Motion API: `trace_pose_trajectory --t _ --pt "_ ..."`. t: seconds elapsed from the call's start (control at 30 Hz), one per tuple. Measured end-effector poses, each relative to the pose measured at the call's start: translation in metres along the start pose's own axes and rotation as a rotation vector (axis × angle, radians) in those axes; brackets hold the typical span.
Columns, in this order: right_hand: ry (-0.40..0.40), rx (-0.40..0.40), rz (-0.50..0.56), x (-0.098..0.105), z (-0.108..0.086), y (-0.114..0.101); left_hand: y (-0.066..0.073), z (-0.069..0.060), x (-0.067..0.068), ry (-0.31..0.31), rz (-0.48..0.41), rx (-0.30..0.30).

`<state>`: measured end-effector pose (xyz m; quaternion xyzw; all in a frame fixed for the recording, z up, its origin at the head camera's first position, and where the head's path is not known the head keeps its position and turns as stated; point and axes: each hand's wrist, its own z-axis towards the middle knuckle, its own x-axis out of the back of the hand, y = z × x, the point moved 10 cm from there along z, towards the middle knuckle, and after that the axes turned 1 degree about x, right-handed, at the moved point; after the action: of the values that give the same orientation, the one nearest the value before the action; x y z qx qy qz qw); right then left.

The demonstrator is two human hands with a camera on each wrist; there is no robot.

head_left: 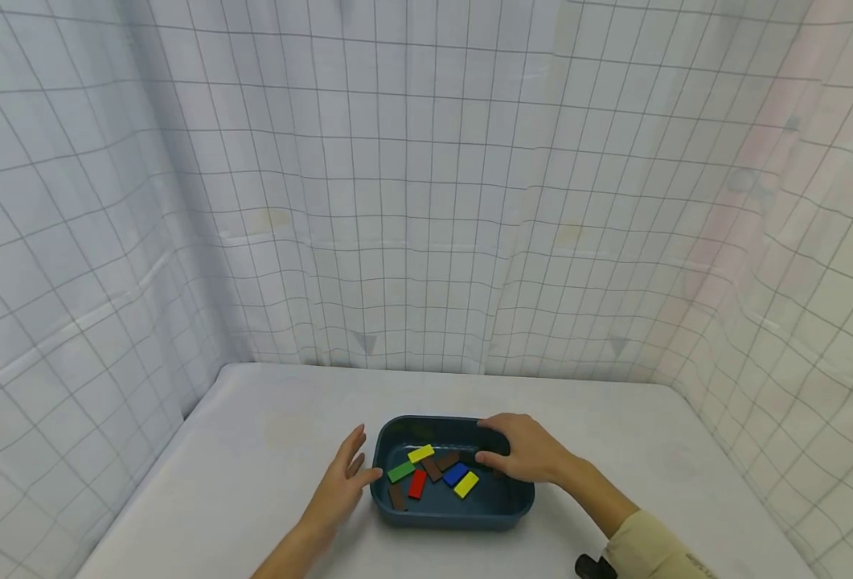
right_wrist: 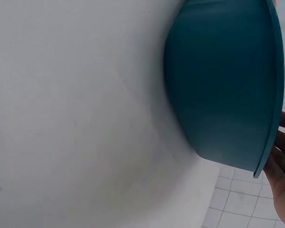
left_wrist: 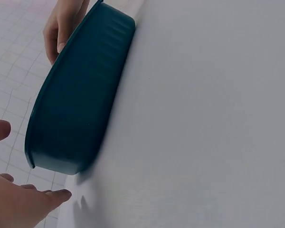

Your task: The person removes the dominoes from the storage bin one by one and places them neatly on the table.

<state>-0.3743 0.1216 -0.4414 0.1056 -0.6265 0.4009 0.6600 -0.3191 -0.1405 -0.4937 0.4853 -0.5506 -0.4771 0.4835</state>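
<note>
A dark teal plastic tub (head_left: 455,519) stands on the white-covered table. Inside lie flat rectangular blocks: a green block (head_left: 401,471), a red block (head_left: 417,484), a blue block (head_left: 457,474), a yellow block (head_left: 466,484), another yellow block (head_left: 421,453) and several brown blocks (head_left: 398,497). My left hand (head_left: 341,486) is beside the tub's left end, fingers extended and thumb near the rim; the left wrist view shows its fingers apart from the wall. My right hand (head_left: 523,450) is over the right end, fingers and thumb spread at the rim. Its fingertips are partly hidden.
White tablecloth (head_left: 281,434) surrounds the tub. White grid-patterned curtains (head_left: 426,201) enclose the back and both sides. A small black object (head_left: 595,566) shows at the right sleeve (head_left: 650,551).
</note>
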Motion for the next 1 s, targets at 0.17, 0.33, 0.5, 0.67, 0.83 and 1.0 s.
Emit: trace_pose_trajectory --t 0.17,0.33,0.5,0.67,0.83,1.0 --pt "-0.016 0.002 -0.002 -0.010 0.001 0.003 -0.013 0.000 -0.009 -0.043 -0.105 0.043" --pt "-0.033 0.015 -0.040 -0.019 0.005 0.003 -0.021 0.000 -0.018 -0.097 -0.163 0.064" --pt "-0.043 0.039 -0.128 -0.029 0.007 0.002 -0.023 -0.002 -0.020 -0.112 -0.184 0.075" --pt "-0.049 0.043 -0.205 -0.034 0.006 0.001 -0.023 -0.004 -0.021 -0.130 -0.210 0.087" --pt "-0.067 0.041 -0.257 -0.035 0.007 -0.004 -0.023 -0.005 -0.019 -0.121 -0.208 0.093" --pt "-0.070 0.062 -0.268 -0.036 0.010 -0.007 -0.024 -0.006 -0.020 -0.126 -0.218 0.099"
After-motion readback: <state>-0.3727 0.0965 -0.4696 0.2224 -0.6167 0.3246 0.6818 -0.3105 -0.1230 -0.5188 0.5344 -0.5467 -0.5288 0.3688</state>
